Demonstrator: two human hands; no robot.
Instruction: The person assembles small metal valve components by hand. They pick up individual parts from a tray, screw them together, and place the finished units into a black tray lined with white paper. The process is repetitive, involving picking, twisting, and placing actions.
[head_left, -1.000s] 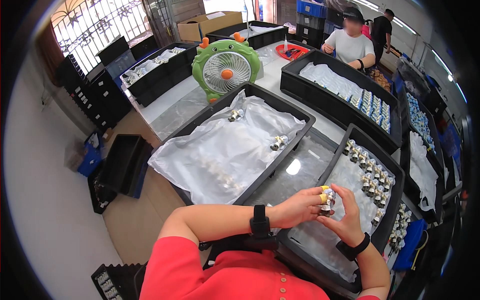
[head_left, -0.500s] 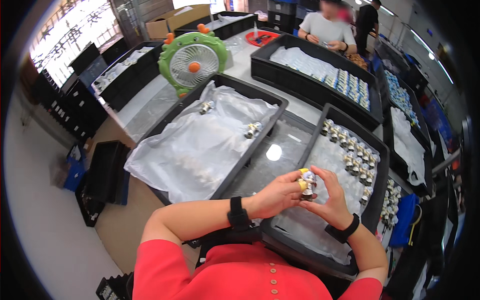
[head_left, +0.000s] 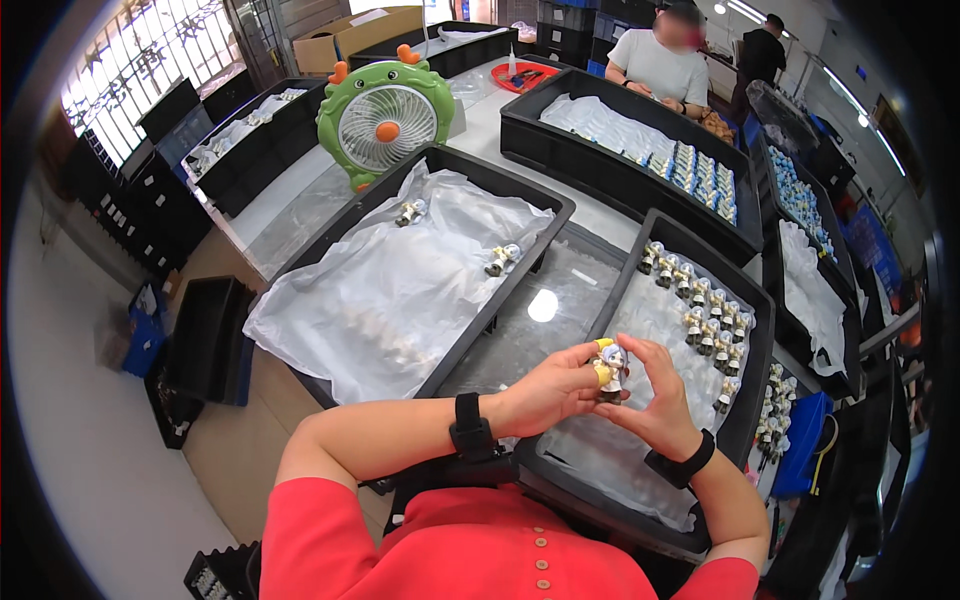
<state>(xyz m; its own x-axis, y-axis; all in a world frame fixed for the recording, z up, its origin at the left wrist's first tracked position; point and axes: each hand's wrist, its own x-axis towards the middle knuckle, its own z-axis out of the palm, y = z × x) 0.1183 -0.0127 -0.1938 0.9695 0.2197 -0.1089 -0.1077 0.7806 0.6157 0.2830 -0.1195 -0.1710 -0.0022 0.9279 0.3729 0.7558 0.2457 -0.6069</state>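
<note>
Between my two hands is a small figurine [head_left: 613,370] with a pale bluish head, white body and dark base, held upright. My left hand [head_left: 556,388], with yellow covers on its fingertips, pinches it from the left. The thumb and fingers of my right hand [head_left: 661,398] curve round its other side, touching top and bottom. Below them lies the right black tray [head_left: 598,325], lined with white sheet; rows of similar figurines [head_left: 707,298] stand along its far and right parts. The left black tray [head_left: 560,205], covered with crumpled white sheet, holds two loose figurines [head_left: 502,259].
A green animal-shaped fan [head_left: 345,150] stands beyond the left tray. Farther back are a black tray of blue-white figurines [head_left: 610,158] and a red dish [head_left: 540,70]. A person in white [head_left: 655,68] works behind. More figurines [head_left: 775,410] and a blue box [head_left: 803,440] lie at right.
The view has shifted slightly. Both hands keep the figurine in nearly the same place. The person at the back has moved a little.
</note>
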